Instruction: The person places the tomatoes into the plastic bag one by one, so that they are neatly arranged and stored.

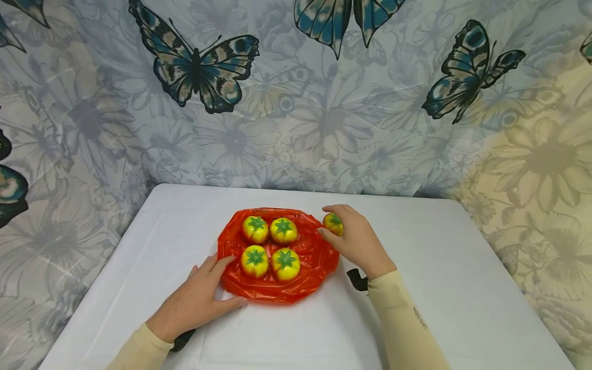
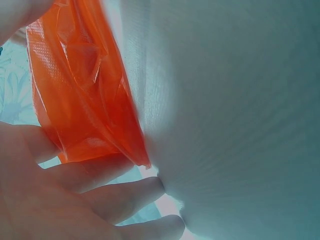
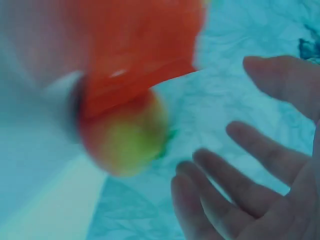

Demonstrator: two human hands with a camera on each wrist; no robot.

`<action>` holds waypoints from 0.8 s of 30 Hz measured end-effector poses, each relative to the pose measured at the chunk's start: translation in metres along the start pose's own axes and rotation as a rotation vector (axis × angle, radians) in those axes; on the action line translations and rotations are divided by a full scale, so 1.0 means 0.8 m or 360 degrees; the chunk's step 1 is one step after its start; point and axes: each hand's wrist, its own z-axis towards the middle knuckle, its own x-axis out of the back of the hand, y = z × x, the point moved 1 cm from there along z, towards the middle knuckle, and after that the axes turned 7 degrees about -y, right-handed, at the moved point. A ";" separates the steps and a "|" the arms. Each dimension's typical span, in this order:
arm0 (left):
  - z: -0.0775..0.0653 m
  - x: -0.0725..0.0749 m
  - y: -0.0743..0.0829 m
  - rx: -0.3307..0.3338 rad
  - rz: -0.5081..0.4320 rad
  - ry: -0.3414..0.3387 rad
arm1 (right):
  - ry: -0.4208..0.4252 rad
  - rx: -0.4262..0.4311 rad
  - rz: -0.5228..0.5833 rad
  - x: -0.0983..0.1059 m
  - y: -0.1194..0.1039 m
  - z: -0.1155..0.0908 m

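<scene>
A crumpled red plastic bag (image 1: 319, 267) is spread on the table. On it sit several yellow-and-red, tomato-like fruits (image 1: 254, 229) with green star-shaped tops. Another such fruit (image 1: 333, 224) is at the bag's right edge, between the thumb and fingers of my right hand (image 1: 358, 241). In the right wrist view this fruit (image 3: 127, 137) is blurred and partly behind the bag, and the right hand (image 3: 270, 185) stands apart from it with fingers spread. My left hand (image 1: 196, 298) lies at the bag's left edge, fingers extended; in the left wrist view its fingers (image 2: 100, 172) touch the bag.
The white table (image 1: 462, 298) extends around the bag on all sides. Behind it hangs a floral, butterfly-printed cloth (image 1: 324, 123), which also covers the left and right sides. A dark strap (image 1: 357, 280) shows at the right wrist.
</scene>
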 end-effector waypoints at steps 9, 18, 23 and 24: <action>0.000 -0.001 -0.001 -0.0017 0.0019 0.0022 | 0.0030 -0.0253 0.0032 -0.013 0.037 0.012; 0.000 -0.001 -0.002 -0.0010 0.0006 0.0007 | -0.0016 -0.0284 0.0026 -0.023 0.052 0.018; 0.001 -0.001 -0.002 -0.0002 -0.0001 0.0002 | -0.0033 -0.0267 0.0040 -0.026 0.057 0.020; 0.001 -0.001 -0.002 0.0000 0.0000 0.0003 | -0.0037 -0.0266 0.0036 -0.026 0.058 0.021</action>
